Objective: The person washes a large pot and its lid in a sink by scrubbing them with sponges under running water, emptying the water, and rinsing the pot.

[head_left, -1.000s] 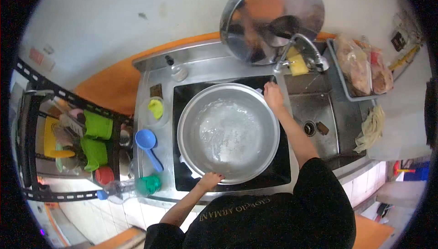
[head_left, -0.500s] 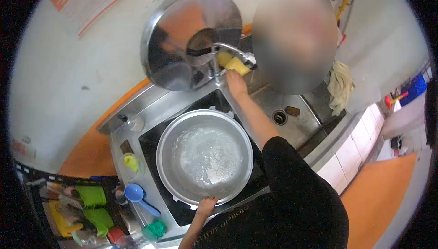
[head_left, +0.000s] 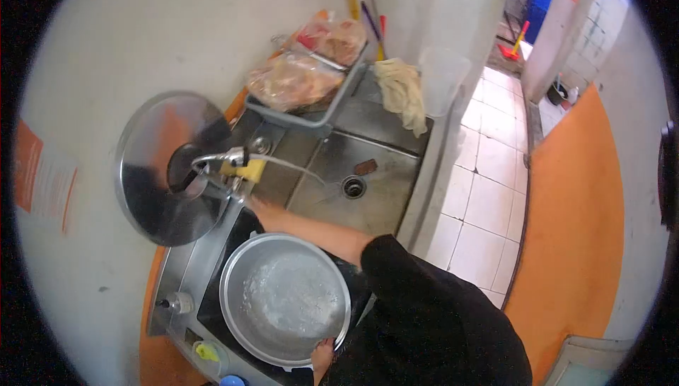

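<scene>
A large aluminium pot [head_left: 286, 305] with a wet, whitish bottom stands on a black cooktop [head_left: 212, 308]. My left hand [head_left: 323, 355] grips its near rim, fingers curled over the edge. My right arm reaches past the pot, and my right hand [head_left: 260, 209] is at the foot of the metal faucet [head_left: 219, 158], fingers closed at its handle and partly hidden. From the spout a thin stream of water [head_left: 290, 165] arcs into the steel sink [head_left: 368, 209]. Behind the faucet lies a yellow sponge [head_left: 250, 170].
A big round metal lid [head_left: 145, 174] leans on the wall. Bagged raw meat [head_left: 293, 82] fills a grey tub [head_left: 317, 120]. A cloth [head_left: 401, 92] hangs past the sink, and a brown scrubbing pad [head_left: 366, 167] lies by the drain. A pump bottle [head_left: 180, 302] stands left of the pot.
The view has swung right, so the scene shifts left. Water now runs from the faucet into the sink. My right hand stays at the faucet and my left on the rim.
</scene>
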The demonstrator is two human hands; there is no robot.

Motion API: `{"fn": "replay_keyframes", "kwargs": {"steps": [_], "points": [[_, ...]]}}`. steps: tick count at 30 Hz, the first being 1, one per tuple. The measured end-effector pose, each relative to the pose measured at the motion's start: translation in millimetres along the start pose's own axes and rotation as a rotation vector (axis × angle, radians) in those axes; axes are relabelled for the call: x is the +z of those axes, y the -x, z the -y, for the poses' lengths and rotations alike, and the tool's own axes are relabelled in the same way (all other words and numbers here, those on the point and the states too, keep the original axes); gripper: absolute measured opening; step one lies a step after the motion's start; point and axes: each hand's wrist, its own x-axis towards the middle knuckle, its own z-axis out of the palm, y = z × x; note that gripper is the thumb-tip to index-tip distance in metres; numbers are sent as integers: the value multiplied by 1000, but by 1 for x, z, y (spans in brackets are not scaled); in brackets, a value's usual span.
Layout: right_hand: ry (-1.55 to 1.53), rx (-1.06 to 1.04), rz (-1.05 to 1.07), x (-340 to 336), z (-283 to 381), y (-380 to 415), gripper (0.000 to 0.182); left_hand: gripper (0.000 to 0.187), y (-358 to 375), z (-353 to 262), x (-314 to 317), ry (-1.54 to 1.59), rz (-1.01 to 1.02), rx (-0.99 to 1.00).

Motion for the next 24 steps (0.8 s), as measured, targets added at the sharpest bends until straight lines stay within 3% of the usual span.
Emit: {"fn": "replay_keyframes", "kwargs": {"steps": [1,2,3,5,8,11,13,18,19,22,24], "points": [[-178,137,209,-24,11,24,59,31,-3,-3,-3,-24,28,-39],[-56,30,150,-22,5,49,57,31,-6,-7,-8,-40,24,-23],[68,-76,88,-6,-7,74,56,30,-2,-22,-32,59,93,-169],[-210,-70,79,16,-32,118,55,38,14,-49,-62,183,75,-193],[-154,-102,133,-33,-28,206,53,34,45,-100,-112,214,-62,-261],[-289,-45,65,-89,-29,292,49,49,7,-43,-58,390,-91,-185],[-337,5,29,-112,-45,351,49,31,-4,-81,-79,179,-412,53],[2,-33,-77,-127,-127,481,45,37,-61,-178,-88,274,-691,-50],[-163,180,3,-169,-115,514,47,39,-74,-195,-82,220,-763,-17],[-76,292,-66,-218,-144,584,48,44,-106,-238,-70,294,-802,-107],[-85,477,-129,-251,-156,627,50,50,-119,-260,-56,50,-703,-354]]}}
